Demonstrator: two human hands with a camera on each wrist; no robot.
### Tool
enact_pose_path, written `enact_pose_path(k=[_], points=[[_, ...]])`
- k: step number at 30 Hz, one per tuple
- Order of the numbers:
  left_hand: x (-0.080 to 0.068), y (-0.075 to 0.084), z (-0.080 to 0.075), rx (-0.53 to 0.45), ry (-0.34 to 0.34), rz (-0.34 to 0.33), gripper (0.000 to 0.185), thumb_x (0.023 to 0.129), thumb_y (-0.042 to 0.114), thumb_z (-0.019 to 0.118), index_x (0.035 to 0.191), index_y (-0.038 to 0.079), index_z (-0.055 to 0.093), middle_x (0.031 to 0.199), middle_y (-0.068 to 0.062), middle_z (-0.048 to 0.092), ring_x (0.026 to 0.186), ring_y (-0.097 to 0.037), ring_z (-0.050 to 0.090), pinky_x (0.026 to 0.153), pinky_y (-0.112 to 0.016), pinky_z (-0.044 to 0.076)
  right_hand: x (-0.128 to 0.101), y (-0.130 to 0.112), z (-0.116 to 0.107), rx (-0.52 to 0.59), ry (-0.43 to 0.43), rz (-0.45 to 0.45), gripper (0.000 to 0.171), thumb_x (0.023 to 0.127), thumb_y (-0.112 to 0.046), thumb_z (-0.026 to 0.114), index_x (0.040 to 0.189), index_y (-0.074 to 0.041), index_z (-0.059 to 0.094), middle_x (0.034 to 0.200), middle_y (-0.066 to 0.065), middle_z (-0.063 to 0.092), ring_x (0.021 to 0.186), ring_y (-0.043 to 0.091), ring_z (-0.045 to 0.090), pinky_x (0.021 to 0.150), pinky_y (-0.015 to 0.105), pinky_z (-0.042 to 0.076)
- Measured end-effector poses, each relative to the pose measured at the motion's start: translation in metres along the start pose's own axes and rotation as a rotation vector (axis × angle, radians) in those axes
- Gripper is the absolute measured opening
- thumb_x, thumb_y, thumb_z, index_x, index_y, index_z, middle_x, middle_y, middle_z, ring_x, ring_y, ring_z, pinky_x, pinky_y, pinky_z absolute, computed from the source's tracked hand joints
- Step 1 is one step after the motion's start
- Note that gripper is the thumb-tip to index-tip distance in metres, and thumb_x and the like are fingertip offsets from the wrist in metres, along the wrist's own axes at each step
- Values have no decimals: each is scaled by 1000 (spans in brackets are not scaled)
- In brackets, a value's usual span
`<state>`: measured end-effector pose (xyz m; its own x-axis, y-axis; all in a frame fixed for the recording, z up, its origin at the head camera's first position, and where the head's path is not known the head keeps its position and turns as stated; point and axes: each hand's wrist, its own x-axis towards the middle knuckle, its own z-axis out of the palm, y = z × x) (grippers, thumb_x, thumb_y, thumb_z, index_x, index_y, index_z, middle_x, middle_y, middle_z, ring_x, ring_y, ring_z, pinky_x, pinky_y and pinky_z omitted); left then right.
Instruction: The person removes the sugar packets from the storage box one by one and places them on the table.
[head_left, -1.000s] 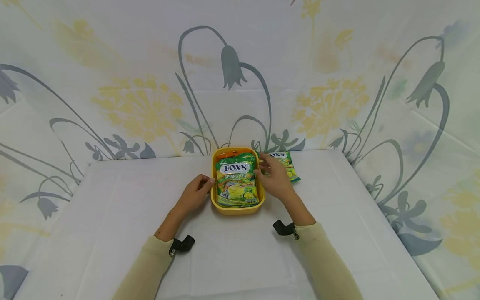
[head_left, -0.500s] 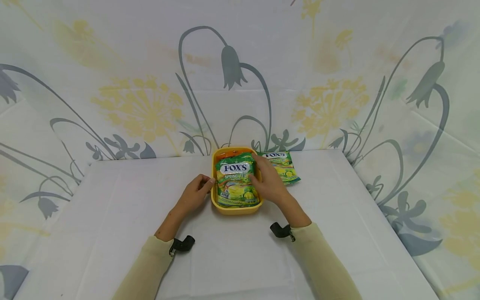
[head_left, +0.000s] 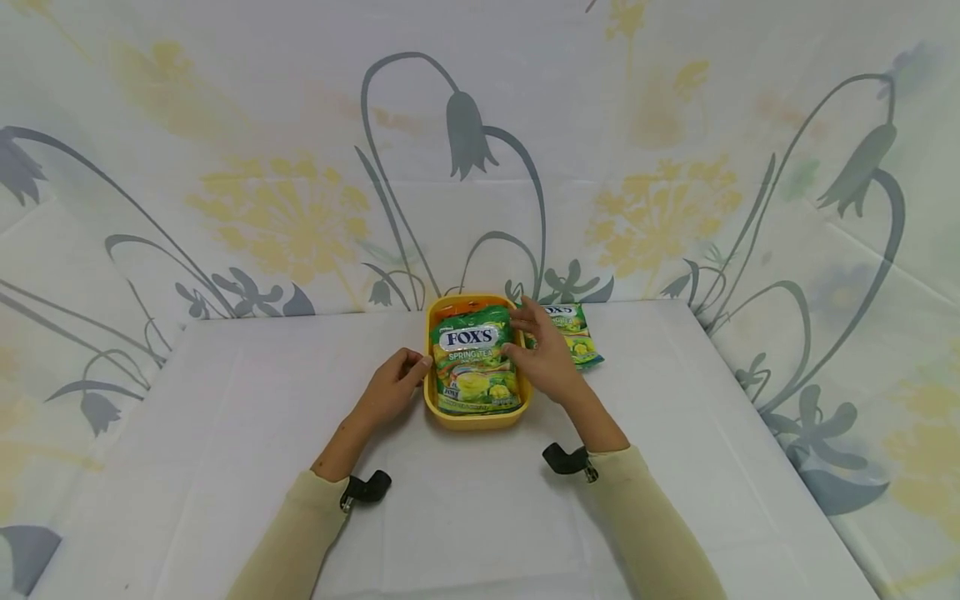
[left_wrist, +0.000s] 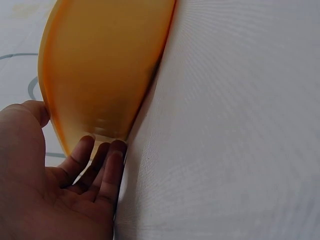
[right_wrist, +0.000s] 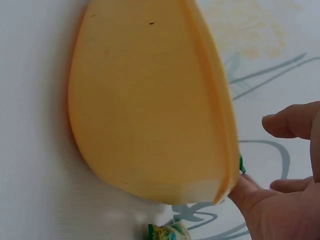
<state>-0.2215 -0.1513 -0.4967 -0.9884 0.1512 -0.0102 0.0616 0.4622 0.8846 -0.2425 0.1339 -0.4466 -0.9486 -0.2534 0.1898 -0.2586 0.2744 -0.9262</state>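
A yellow plastic tub (head_left: 477,422) stands at the back of the table with a green FOX'S Spring Tea candy bag (head_left: 474,360) lying face up in it. My left hand (head_left: 386,390) holds the tub's left side; in the left wrist view its thumb (left_wrist: 37,111) is at the rim and the curved fingers lie against the outer wall. Over the right rim is my right hand (head_left: 552,360), fingers spread, thumb above the bag's right edge. In the right wrist view, a gap shows between that thumb (right_wrist: 287,122) and the fingers, with nothing gripped.
A second green candy bag (head_left: 576,337) lies on the table right of the tub, partly behind my right hand. White cloth covers the table (head_left: 465,508); a flower-printed sheet (head_left: 300,125) hangs behind. Orange shows inside the tub's far end.
My right hand moved left over the candy bag in the tub, then back right with its fingers more spread. The left hand keeps its place on the tub.
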Motion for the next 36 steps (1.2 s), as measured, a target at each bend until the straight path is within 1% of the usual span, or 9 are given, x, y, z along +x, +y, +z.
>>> enact_pose_path(k=[3, 6, 9, 13, 17, 23, 27, 31, 36], points=[[0, -1, 0, 10, -2, -6, 47, 112, 47, 51, 128, 3, 59, 117, -14, 68, 106, -27, 66, 95, -44, 56, -1, -1, 2, 38, -25, 76, 82, 102, -5, 67, 168, -4, 18, 163, 21, 41, 149, 36, 45, 115, 50, 45], [1, -3, 1, 16, -4, -7, 48, 112, 47, 50, 128, 3, 59, 117, -14, 68, 107, -26, 67, 95, -44, 56, -2, -2, 4, 70, -47, 117, 82, 102, -5, 67, 167, -1, 18, 162, 24, 40, 149, 39, 45, 117, 48, 42], [1, -3, 1, 8, -4, -5, 47, 112, 47, 51, 128, 3, 60, 117, -14, 68, 106, -27, 66, 96, -44, 56, -3, -1, 5, 49, -51, 105, 79, 102, -4, 67, 167, -1, 21, 160, 26, 42, 147, 41, 46, 117, 48, 42], [1, -2, 1, -2, -3, 0, 47, 112, 47, 52, 127, 3, 60, 117, -15, 68, 105, -26, 66, 96, -45, 56, -3, -3, 6, 33, -60, 90, 79, 102, -3, 68, 167, -7, 24, 160, 23, 40, 144, 43, 49, 114, 51, 46], [2, -2, 0, -3, -2, 5, 47, 112, 47, 52, 126, 3, 60, 116, -14, 68, 105, -26, 66, 95, -44, 56, -4, -5, 7, 28, -100, 90, 83, 102, -5, 69, 169, -12, 19, 162, 20, 33, 143, 45, 50, 109, 54, 50], [2, -3, 0, 0, 0, 12, 46, 112, 45, 51, 126, 2, 60, 116, -15, 68, 105, -26, 67, 96, -44, 57, -5, -9, 8, 46, -151, 127, 91, 102, -5, 69, 170, -11, 9, 165, 20, 26, 143, 45, 49, 107, 51, 52], [2, -5, 0, 3, -3, 13, 46, 112, 45, 51, 127, 2, 60, 117, -15, 68, 105, -26, 67, 96, -45, 56, -6, -10, 10, 30, -175, 184, 88, 104, -10, 68, 169, -2, 9, 167, 25, 31, 149, 41, 44, 112, 50, 48], [2, -4, 0, 7, -4, 10, 46, 112, 46, 51, 127, 3, 60, 116, -15, 68, 104, -26, 67, 95, -44, 56, -6, -12, 11, -52, -184, 176, 82, 104, -13, 68, 165, 7, 17, 163, 28, 41, 148, 40, 46, 115, 51, 44], [1, -1, 0, 10, 0, 7, 45, 112, 46, 51, 126, 4, 60, 115, -14, 68, 104, -26, 66, 93, -43, 55, -8, -14, 12, -62, -210, 166, 84, 103, -13, 69, 166, 1, 16, 159, 27, 44, 143, 40, 51, 115, 54, 44]])
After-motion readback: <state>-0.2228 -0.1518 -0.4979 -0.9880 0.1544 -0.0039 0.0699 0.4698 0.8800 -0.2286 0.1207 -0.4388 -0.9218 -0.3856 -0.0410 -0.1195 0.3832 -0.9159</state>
